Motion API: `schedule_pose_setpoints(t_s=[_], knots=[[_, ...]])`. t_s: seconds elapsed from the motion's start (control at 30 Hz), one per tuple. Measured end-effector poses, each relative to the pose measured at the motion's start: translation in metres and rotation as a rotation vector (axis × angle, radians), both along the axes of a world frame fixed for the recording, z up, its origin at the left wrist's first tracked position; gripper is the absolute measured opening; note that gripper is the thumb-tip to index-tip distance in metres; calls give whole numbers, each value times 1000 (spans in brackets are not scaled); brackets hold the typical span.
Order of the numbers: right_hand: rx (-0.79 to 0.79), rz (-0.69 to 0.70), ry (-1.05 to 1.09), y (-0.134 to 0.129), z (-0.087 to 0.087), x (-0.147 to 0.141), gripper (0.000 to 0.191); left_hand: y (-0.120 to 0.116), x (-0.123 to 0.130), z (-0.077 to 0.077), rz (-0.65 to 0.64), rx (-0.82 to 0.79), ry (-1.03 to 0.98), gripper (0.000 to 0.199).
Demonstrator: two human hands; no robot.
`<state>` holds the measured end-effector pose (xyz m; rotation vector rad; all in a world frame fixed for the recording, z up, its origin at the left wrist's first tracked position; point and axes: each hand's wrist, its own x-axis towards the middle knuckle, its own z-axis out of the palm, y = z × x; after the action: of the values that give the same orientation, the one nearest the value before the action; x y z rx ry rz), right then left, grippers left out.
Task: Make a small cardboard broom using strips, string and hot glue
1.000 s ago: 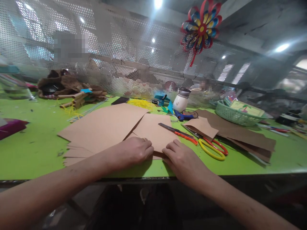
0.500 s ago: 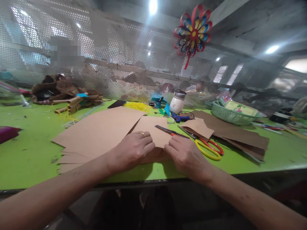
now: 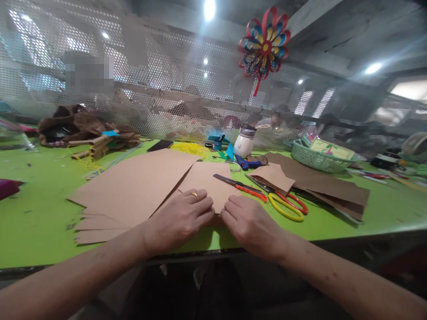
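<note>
Pinching a brown sheet [image 3: 213, 178] at its near edge

The left hand [image 3: 182, 220] and right hand [image 3: 250, 224], fingers drawn narrow, hold the sheet close to the table's [image 3: 36, 213] front, just apart, likely so that both control one edge evenly. A fanned paper stack [image 3: 133, 186] lies just left. Yellow-and-red scissors [image 3: 286, 209] and an orange-handled cutting tool [image 3: 251, 193] lie right, seemingly for easy reach. Beyond, the blue glue gun [image 3: 247, 162] and white bottle [image 3: 244, 143] stand back, presumably leaving working room.
</note>
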<state>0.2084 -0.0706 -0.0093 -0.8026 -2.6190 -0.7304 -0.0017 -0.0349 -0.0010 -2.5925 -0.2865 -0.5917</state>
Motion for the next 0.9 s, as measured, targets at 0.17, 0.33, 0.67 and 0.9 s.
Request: schedule_pose_setpoints(t_s=[0.17,0.33,0.67,0.9], knots=[[-8,-11,-20,1,2,2,23,2,-11,-3,107,15,25,24],[-44,-98,-29,-5,-2,11,21,6,-22,-14,129,20,47,21],[-54,-33,-20,-9,-12,25,24,1,-20,-17,107,6,19,27],[-82,-53,42,-14,-20,33,26,-5,-30,-15,91,2,72,29]])
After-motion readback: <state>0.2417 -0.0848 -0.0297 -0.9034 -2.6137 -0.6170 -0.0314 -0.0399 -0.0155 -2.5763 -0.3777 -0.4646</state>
